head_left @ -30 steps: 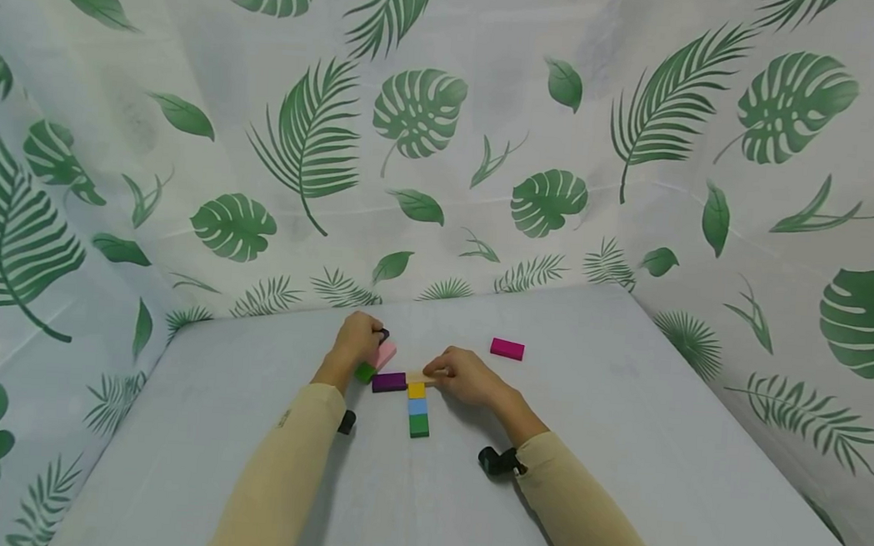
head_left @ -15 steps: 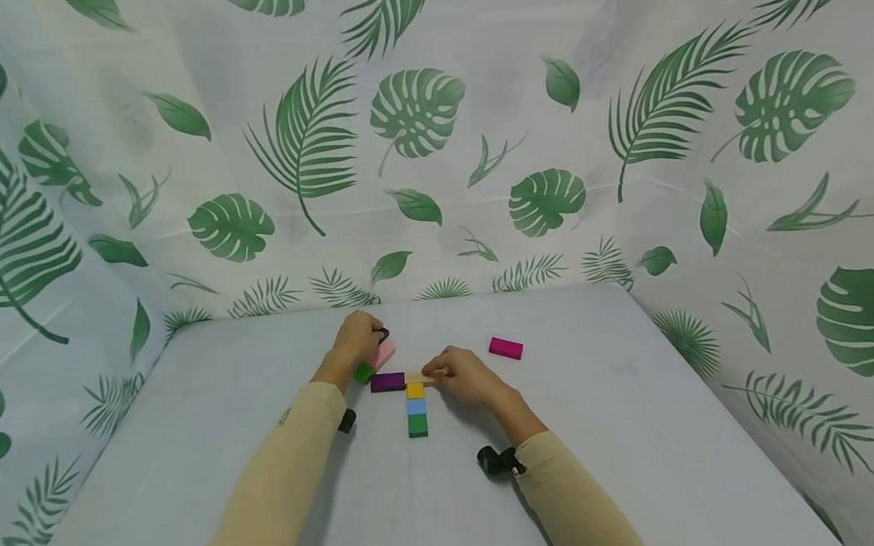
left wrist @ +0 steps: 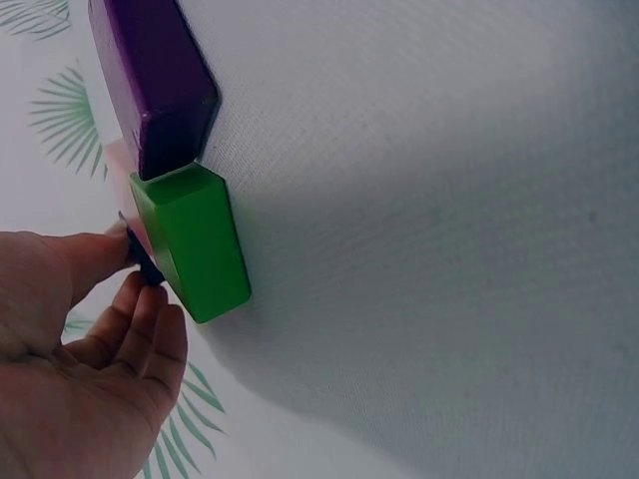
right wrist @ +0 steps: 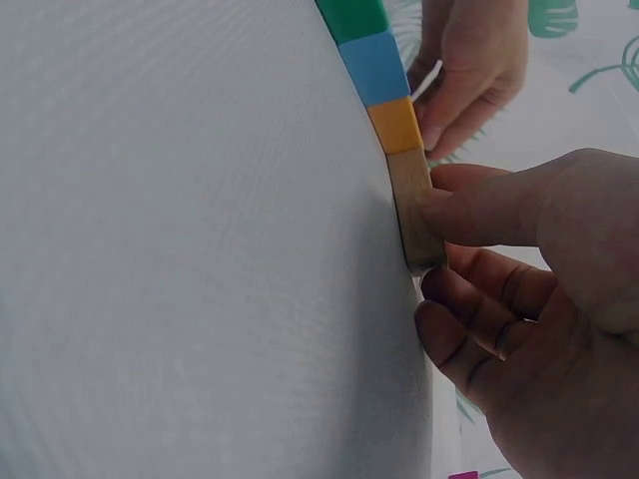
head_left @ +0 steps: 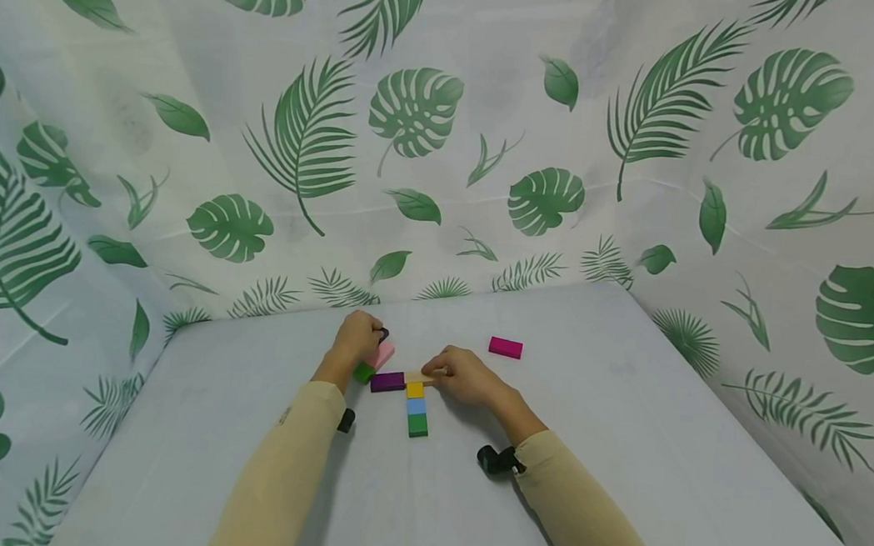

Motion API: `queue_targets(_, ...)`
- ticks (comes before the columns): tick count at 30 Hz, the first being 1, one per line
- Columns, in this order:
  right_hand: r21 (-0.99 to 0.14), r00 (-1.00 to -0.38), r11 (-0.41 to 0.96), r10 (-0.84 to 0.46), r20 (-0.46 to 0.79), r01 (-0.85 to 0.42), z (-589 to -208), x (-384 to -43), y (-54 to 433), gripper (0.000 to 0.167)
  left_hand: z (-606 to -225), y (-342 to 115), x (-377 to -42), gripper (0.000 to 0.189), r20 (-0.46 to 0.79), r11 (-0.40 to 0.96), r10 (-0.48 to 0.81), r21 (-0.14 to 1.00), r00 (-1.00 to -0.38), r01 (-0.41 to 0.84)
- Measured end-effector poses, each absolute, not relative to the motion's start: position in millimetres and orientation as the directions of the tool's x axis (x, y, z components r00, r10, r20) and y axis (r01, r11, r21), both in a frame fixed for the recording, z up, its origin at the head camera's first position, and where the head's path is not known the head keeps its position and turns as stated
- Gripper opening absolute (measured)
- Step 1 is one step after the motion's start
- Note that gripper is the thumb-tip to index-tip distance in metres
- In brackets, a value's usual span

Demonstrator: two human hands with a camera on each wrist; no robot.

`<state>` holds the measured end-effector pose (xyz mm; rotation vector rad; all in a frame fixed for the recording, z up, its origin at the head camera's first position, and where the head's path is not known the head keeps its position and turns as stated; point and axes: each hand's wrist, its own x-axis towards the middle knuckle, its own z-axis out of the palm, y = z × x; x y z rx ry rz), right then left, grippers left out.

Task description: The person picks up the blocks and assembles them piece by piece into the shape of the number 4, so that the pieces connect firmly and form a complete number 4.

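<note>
My left hand (head_left: 359, 335) pinches a dark blue block (left wrist: 147, 261), mostly hidden by the fingers, at the far end of a pink block (head_left: 382, 355). A bright green block (left wrist: 197, 244) lies at the pink block's near end, close to a purple block (head_left: 388, 382). With thumb and fingers, my right hand (head_left: 468, 378) grips a plain wooden block (right wrist: 414, 195) that lies to the right of the purple one. From there a yellow block (head_left: 416, 390), a light blue block (head_left: 416, 406) and a dark green block (head_left: 418, 425) run in a line towards me.
A magenta block (head_left: 506, 347) lies by itself beyond my right hand on the white-covered table (head_left: 595, 383). Behind and beside the table hangs a white cloth (head_left: 485, 101) with green leaf prints.
</note>
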<state>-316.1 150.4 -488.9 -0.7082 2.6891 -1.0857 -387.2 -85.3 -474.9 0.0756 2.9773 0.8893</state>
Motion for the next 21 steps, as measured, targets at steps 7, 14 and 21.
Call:
queue_targets(7, -0.685, -0.876, 0.625, -0.481, 0.039, -0.374, -490.0, -317.0, 150.7, 0.025, -474.2, -84.9, -387.2, 0.029, -0.024, 0.832, 0.055, 0.553, -0.998, 0.033)
queue_targets(14, -0.681, -0.874, 0.626, -0.483, 0.045, -0.381, -490.3, -317.6, 151.3, 0.025, -473.7, -85.3, -386.8, 0.029, -0.026, 0.827, 0.059, 0.561, -0.998, 0.034)
queue_targets(21, -0.683, -0.873, 0.622, -0.486, 0.047, -0.383, -491.4, -317.3, 151.0, 0.025, -472.4, -85.5, -386.0, 0.029, -0.034, 0.82, 0.059, 0.571, -0.998, 0.029)
